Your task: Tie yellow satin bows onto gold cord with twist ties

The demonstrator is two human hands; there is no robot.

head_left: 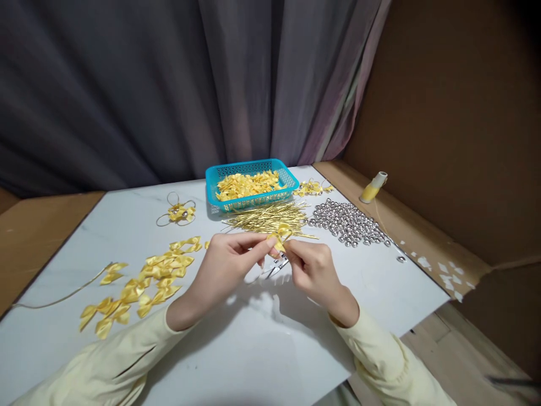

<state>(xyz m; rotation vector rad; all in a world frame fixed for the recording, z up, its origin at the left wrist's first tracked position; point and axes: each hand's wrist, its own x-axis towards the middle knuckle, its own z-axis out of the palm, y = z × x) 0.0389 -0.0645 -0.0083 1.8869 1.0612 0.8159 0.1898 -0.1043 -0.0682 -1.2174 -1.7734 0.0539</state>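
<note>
Over the middle of the white table, both my hands meet at a small yellow ribbon bow [279, 238]. My left hand [232, 260] is closed, with thumb and fingers pinching the bow's left side. At its right side, the fingers of my right hand [315, 272] are curled in tight; a thin gold loop shows at the bow, partly covered by the fingertips. Beneath the hands lies a metal tool that looks like scissors [277, 267], half hidden. Just beyond the hands is a pile of gold wire-like ties [270, 216].
Behind the ties stands a blue basket [212, 194] of yellow bows. Silver beads [346, 221] spread at right, near a yellow thread spool [373, 187]. Loose bows [164, 266] and a gold cord [67, 299] lie at left. A looped bow piece [181, 213] sits farther back.
</note>
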